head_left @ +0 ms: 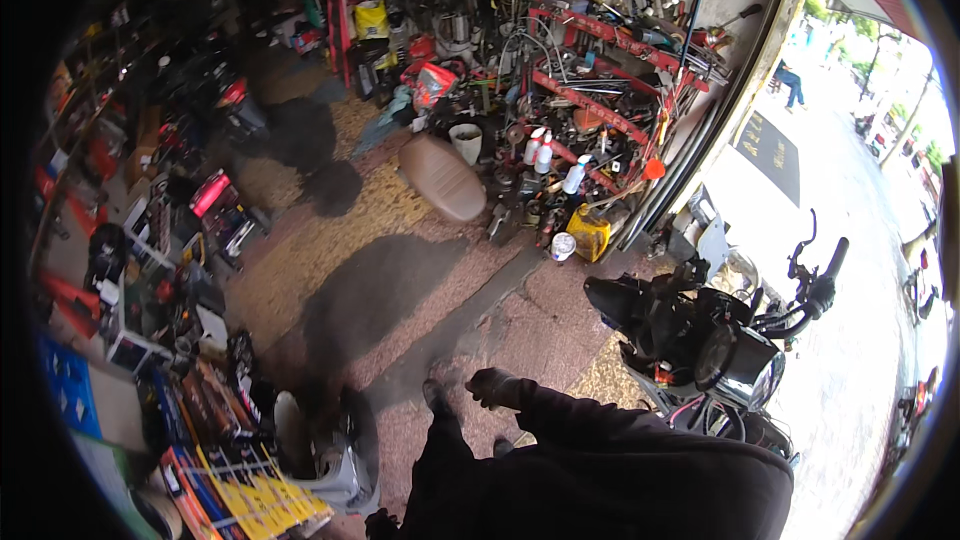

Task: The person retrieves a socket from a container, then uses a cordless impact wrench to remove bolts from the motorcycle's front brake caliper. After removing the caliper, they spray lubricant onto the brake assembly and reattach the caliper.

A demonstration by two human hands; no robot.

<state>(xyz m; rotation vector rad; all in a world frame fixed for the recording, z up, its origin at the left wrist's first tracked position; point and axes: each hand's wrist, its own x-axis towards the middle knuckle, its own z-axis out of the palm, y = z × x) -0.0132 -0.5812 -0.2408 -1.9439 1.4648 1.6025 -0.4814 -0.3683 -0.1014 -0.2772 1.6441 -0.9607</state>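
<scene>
In front of my body, my right hand (pixel 494 389) reaches out from a dark sleeve (pixel 590 422) above the reddish paved floor (pixel 535 325). Its fingers are curled, and what they hold, if anything, is too dark and small to make out. A dark shape at the lower edge looks like my left hand (pixel 381 524), mostly cut off, so its fingers do not show clearly. Just left of it is a grey and black motorcycle-like body part (pixel 350 475). My shoe (pixel 436 396) shows below the right hand.
To the right stands a motorcycle (pixel 740 365) with bare handlebars. A brown seat (pixel 443 177) lies ahead, near a white bucket (pixel 466 143), spray bottles (pixel 574 176) and a yellow jug (pixel 589 233). Red shelves (pixel 600 105) hold tools. Colourful boxes (pixel 245 490) lie at left; the doorway opens onto a bright street (pixel 840 240).
</scene>
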